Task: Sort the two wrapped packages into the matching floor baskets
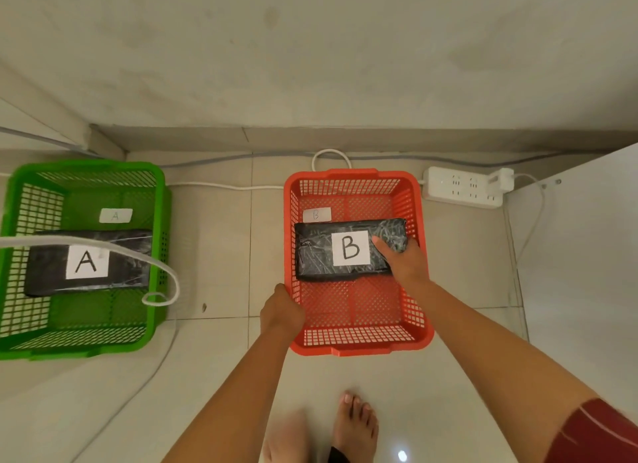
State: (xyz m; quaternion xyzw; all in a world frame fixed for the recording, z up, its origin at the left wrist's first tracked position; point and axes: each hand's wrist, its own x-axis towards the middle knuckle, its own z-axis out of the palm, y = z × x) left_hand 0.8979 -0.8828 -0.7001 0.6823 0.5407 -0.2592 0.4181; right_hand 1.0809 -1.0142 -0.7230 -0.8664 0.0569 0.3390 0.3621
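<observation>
A black wrapped package marked B (321, 255) lies inside the red basket (359, 345), which carries a small B tag on its floor. My right hand (404, 260) rests on the package's right end, thumb on top, fingers curled around its edge. My left hand (281, 310) grips the red basket's left rim. To the left, a black package marked A (48, 272) lies in the green basket (79, 348), below a small A tag.
A white cord (165, 265) hangs across the green basket close to the camera. A white power strip (462, 188) and cables lie by the wall behind the red basket. A white panel (583, 255) stands at the right. My bare feet (355, 428) are on the tiled floor below.
</observation>
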